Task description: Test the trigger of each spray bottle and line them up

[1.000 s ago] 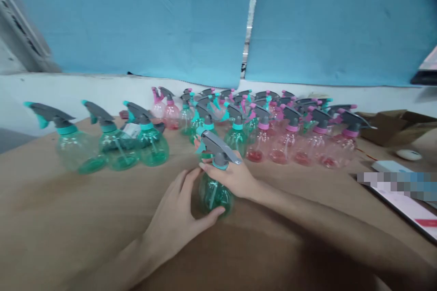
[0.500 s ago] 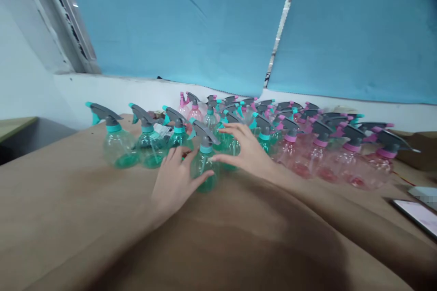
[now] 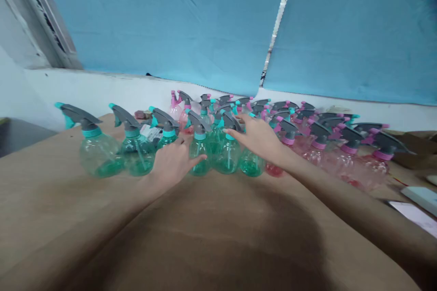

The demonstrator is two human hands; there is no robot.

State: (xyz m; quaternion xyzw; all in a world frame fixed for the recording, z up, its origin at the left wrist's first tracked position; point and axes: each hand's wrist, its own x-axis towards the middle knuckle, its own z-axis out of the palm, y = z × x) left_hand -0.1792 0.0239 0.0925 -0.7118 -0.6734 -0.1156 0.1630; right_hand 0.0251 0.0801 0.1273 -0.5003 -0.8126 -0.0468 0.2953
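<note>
A clear green spray bottle [image 3: 201, 145] with a grey trigger and teal collar stands in a row of like green bottles on the brown table [image 3: 218, 236]. My left hand [image 3: 172, 163] cups its left side, thumb across its front and fingers behind it. My right hand [image 3: 261, 137] reaches over from the right with fingers stretched out, the tips touching the grey trigger head of the neighbouring green bottle [image 3: 227, 157]. It holds nothing.
More green spray bottles [image 3: 99, 157] stand to the left. Several pink ones [image 3: 341, 159] crowd the right and back of the table. A flat pale box [image 3: 421, 196] and a paper [image 3: 411, 213] lie at the right edge. Blue sheets [image 3: 170, 22] hang behind.
Both hands have slid the green bottle away from me across the table into the row of green bottles. My right hand has left its trigger head and now touches the bottle beside it.
</note>
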